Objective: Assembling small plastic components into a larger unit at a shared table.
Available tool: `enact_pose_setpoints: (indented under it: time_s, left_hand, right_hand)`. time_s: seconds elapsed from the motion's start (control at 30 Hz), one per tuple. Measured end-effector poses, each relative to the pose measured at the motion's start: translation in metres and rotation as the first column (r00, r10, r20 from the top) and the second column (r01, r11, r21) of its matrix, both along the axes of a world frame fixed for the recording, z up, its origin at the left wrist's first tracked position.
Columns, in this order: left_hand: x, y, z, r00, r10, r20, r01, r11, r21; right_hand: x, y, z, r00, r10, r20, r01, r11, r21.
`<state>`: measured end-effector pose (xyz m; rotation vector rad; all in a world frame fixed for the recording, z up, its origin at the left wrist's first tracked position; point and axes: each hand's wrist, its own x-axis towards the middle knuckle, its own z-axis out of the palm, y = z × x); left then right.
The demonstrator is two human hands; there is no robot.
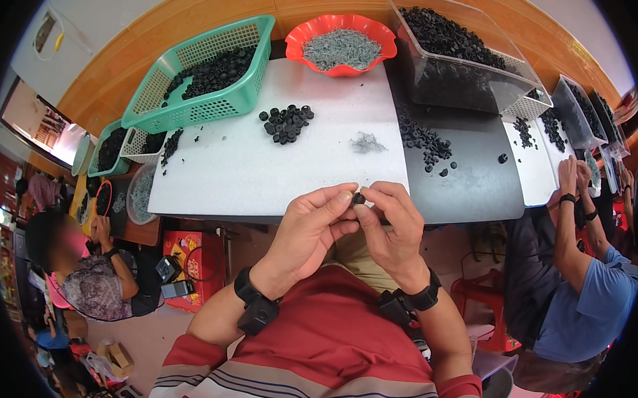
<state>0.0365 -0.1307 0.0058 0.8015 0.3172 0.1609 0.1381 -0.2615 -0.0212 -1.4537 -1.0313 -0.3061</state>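
Observation:
Close to the front edge of the white board [213, 184], a small round black part [358, 198] is pinched between my fingertips. My left hand [307, 230] grips it from the left with thumb and forefinger. From the other side, the thumb and fingers of my right hand [392, 234] close on it too. Fingers cover most of the part, so its exact shape is hidden. Beyond my hands lies a cluster of round black caps [287, 123]. To its right is a small pile of thin grey pieces [368, 143].
At the back stand a green basket [195, 108] of black parts, a red bowl [290, 45] of grey pieces and a clear bin [452, 80] of black parts. Loose black parts [431, 147] lie on the dark board. Co-workers sit left [98, 282] and right [577, 310].

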Motion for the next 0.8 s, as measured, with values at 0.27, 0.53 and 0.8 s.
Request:
enact_pose_setpoints:
  time_s: [0.27, 0.53, 0.8]
  left_hand:
    - [0.0022, -0.0028, 0.0035, 0.999, 0.03, -0.028, -0.03, 1.0, 0.007]
    - [0.0021, -0.0049, 0.0031, 0.998, 0.058, -0.028, -0.057, 0.998, 0.029]
    - [0.0006, -0.0044, 0.0023, 0.999, 0.042, -0.017, -0.041, 0.998, 0.054]
  right_hand:
    - [0.0004, -0.0025, 0.0013, 1.0, 0.013, -0.019, -0.013, 1.0, -0.008]
    - [-0.0023, -0.0046, 0.0045, 0.996, 0.035, -0.081, -0.033, 0.999, 0.023]
    - [-0.0021, -0.0041, -0.0026, 0.992, 0.056, -0.117, -0.053, 0.998, 0.026]
